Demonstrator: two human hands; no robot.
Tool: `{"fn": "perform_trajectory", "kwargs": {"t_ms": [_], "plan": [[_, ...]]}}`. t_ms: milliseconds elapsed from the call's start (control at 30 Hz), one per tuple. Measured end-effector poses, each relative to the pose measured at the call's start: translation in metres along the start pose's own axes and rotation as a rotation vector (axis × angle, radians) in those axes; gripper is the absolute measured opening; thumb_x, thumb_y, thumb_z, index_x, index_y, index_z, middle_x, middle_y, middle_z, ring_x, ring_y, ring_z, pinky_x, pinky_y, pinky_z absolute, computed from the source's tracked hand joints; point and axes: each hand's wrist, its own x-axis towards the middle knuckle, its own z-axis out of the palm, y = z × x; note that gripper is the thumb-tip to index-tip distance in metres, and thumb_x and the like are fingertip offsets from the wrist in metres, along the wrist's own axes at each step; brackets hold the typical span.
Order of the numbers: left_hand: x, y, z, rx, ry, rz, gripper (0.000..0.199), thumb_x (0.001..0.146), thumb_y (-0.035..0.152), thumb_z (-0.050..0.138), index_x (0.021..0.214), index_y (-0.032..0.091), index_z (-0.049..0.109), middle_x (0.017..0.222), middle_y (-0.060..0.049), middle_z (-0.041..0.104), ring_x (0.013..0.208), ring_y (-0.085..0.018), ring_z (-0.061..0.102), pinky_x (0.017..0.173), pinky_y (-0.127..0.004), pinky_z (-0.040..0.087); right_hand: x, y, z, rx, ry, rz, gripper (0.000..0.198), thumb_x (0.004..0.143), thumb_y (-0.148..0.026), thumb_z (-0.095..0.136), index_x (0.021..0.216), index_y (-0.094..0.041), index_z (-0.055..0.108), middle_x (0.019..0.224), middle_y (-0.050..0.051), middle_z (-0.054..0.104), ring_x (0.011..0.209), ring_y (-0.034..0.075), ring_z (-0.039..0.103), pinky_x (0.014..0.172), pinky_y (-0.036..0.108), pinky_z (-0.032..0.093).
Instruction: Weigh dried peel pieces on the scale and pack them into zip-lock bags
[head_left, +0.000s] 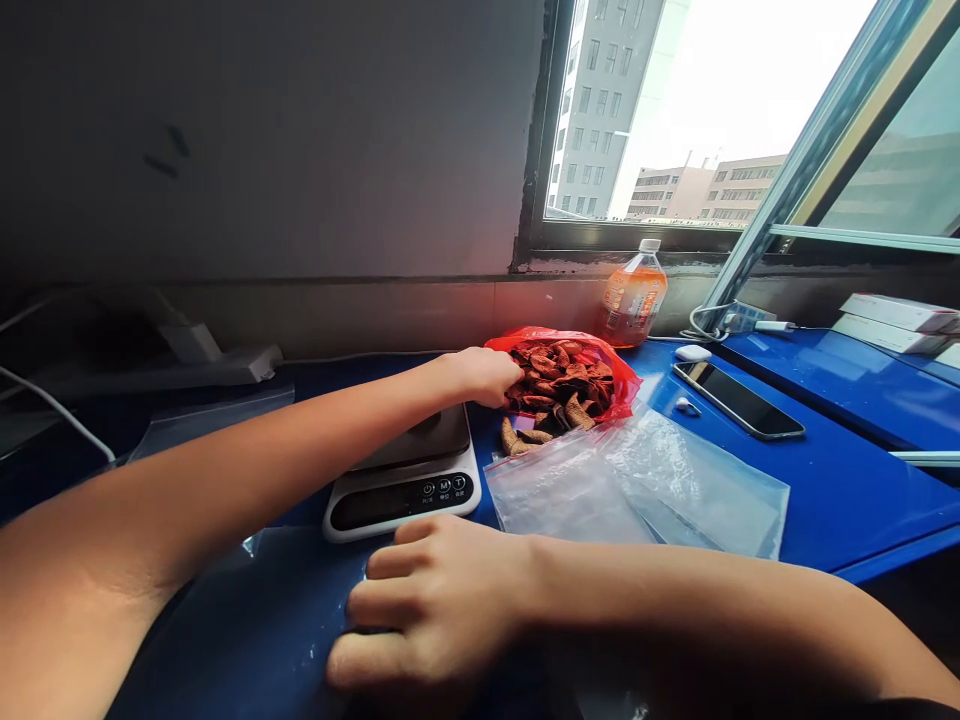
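Observation:
My left hand (491,377) reaches over the kitchen scale to the left side of an open red plastic bag (624,385). Its fingers curl in at the dried brown slices (559,370); the fingertips are hidden, so what they grip cannot be seen. Several slices (517,438) lie outside the bag's mouth. Under my left forearm sits the white scale (405,505), its dark plate partly covered and its display dark. My right hand (442,605) is closer to me, in front of the scale, fingers curled over a clear plastic bag (262,610) on the blue table.
Clear zip bags (690,485) lie right of the scale. Beyond them are a phone (739,400), an earbud (686,406) and a white case (693,353). A bottle of orange drink (636,295) stands by the window. At far left is a power strip (225,367) with cables.

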Motion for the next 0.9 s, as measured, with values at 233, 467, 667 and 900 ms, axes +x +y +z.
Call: {"fn": "perform_trajectory", "kwargs": {"t_ms": [233, 467, 667, 900], "plan": [[0.002, -0.001, -0.001, -0.039, 0.066, -0.008, 0.024, 0.078, 0.025, 0.063, 0.100, 0.024, 0.072, 0.102, -0.007, 0.073, 0.088, -0.024, 0.069, 0.073, -0.030, 0.051, 0.001, 0.002, 0.002, -0.012, 0.052, -0.007, 0.015, 0.091, -0.027, 0.048, 0.083, -0.020, 0.060, 0.071, -0.002, 0.057, 0.063, 0.015, 0.052, 0.057, 0.031, 0.039], [0.008, -0.022, -0.009, -0.116, 0.124, -0.078, 0.036, 0.082, 0.014, 0.054, 0.113, 0.025, 0.068, 0.106, -0.006, 0.072, 0.092, -0.021, 0.068, 0.075, -0.026, 0.049, 0.002, 0.000, -0.003, -0.008, -0.070, 0.029, 0.015, 0.092, -0.028, 0.047, 0.085, -0.020, 0.059, 0.074, -0.001, 0.058, 0.066, 0.015, 0.054, 0.056, 0.030, 0.038], [0.011, -0.021, -0.012, -0.174, -0.067, -0.233, 0.022, 0.091, 0.029, 0.063, 0.109, 0.018, 0.067, 0.110, -0.009, 0.069, 0.096, -0.023, 0.067, 0.083, -0.036, 0.054, 0.001, 0.000, -0.003, -0.020, -0.096, 0.021, 0.017, 0.095, -0.029, 0.046, 0.087, -0.021, 0.059, 0.079, 0.000, 0.059, 0.069, 0.015, 0.055, 0.062, 0.032, 0.042], [0.018, -0.014, -0.006, -0.260, -0.091, -0.282, 0.034, 0.095, 0.035, 0.061, 0.124, 0.018, 0.059, 0.124, -0.010, 0.061, 0.106, -0.024, 0.063, 0.088, -0.043, 0.055, 0.000, 0.000, 0.001, -0.017, 0.006, 0.032, 0.017, 0.093, -0.027, 0.047, 0.082, -0.020, 0.058, 0.074, -0.001, 0.057, 0.064, 0.015, 0.051, 0.057, 0.031, 0.039]]}}
